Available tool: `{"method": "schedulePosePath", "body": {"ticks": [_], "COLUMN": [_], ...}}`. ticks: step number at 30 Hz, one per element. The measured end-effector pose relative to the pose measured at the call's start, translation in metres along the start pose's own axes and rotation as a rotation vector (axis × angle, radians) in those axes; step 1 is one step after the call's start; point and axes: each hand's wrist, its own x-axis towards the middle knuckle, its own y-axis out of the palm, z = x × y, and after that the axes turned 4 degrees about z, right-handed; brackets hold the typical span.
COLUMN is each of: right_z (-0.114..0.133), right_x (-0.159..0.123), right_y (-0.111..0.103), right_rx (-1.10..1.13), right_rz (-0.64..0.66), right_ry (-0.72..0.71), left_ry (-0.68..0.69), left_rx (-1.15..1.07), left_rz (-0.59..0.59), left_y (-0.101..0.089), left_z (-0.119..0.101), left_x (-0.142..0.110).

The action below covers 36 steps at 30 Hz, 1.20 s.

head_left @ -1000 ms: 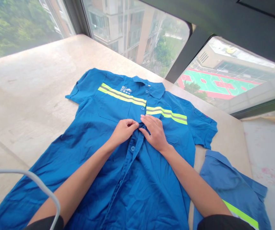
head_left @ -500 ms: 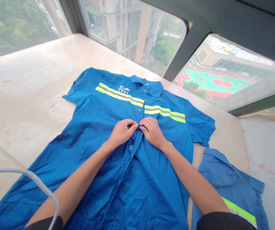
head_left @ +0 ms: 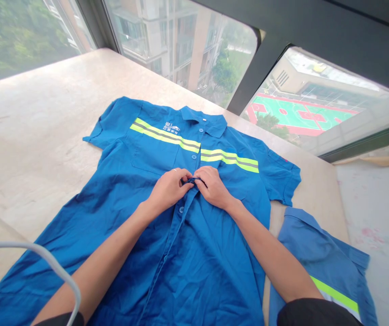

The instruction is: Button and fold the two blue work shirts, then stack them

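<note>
Beyond the windows (head_left: 320, 141), trees (head_left: 14, 36) stand at left, a building (head_left: 174, 40) in the middle and a sports court (head_left: 303, 113) at right. A blue shirt (head_left: 197, 244) lies spread front up across a pale surface (head_left: 41, 131), a second blue garment (head_left: 313, 249) to its right. At the shirt's front opening, the left hand (head_left: 168, 188) pinches bunched cloth (head_left: 190, 180), its grip narrow; just beside it, the right hand (head_left: 213, 188) also pinches the cloth, thumb and fingers close together.

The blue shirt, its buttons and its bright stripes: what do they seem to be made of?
Blue shirt: matt woven cloth, perhaps a cotton blend, judging by its soft creases.
Buttons: probably plastic, being round, smooth-looking and blue.
Bright stripes: likely reflective tape, from the flat yellow-green bands with grey centres.
</note>
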Motion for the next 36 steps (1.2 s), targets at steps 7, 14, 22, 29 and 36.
{"method": "schedulePosePath", "body": {"ticks": [7, 14, 22, 29, 36], "right_z": [0.002, -0.001, 0.007, 0.005, 0.003], "right_x": [0.001, 0.001, -0.003, -0.004, -0.002], "right_y": [-0.001, 0.001, -0.001, 0.002, 0.001], "right_rx": [0.025, 0.079, -0.063, -0.137, -0.090], "right_rz": [-0.004, -0.117, -0.155, -0.162, -0.148], "right_ry": [0.010, 0.021, -0.143, -0.103, -0.099], "left_ry": [-0.004, -0.049, -0.006, 0.068, 0.180], "left_rx": [-0.077, -0.222, -0.189, 0.104, 0.390], "left_rz": [0.018, 0.019, -0.061, -0.167, -0.244], "left_y": [-0.001, 0.000, 0.002, 0.008, 0.011], "left_z": [0.002, 0.007, 0.011, 0.013, 0.013], "left_x": [0.001, 0.002, 0.003, 0.001, -0.002]}}
